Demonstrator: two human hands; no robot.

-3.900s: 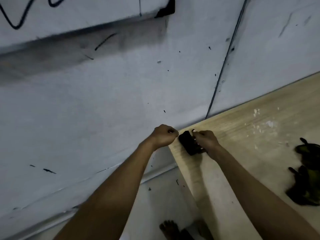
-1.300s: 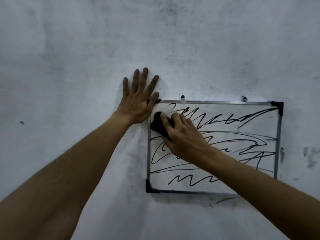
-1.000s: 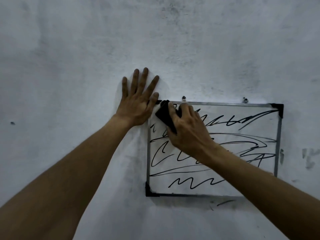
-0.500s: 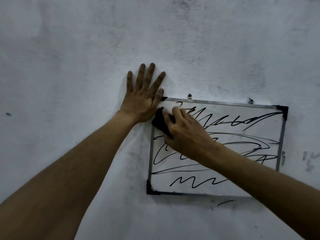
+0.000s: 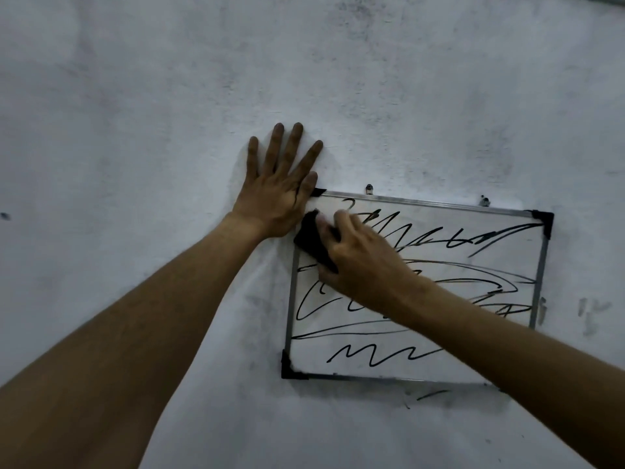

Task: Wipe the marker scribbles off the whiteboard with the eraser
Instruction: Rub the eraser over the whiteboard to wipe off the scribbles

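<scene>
1. Since a second ago, the eraser (image 5: 313,243) has slid down from the top edge of the whiteboard (image 5: 314,362) to just inside its left edge, near the top left corner. A small patch there now looks clean.
2. Our right hand (image 5: 365,262) has its grip clamped on the eraser, fingers curled over its back, pressing it to the board. Its long axis runs steeply, with the upper end leaning left.
3. Nearly all the scribbles (image 5: 480,236) lie right of and below the grip, reaching toward the right and bottom edges. We judge the coming strokes must travel rightward and down.
4. Our left hand (image 5: 277,201) lies flat with its fingers spread on the wall (image 5: 135,130). Its thumb is at the board's top left corner, just beside the eraser, which leaves little room to sweep left.
5. Two hooks (image 5: 369,188) sit above the top edge, and our right forearm hides part of the board's lower right.
</scene>
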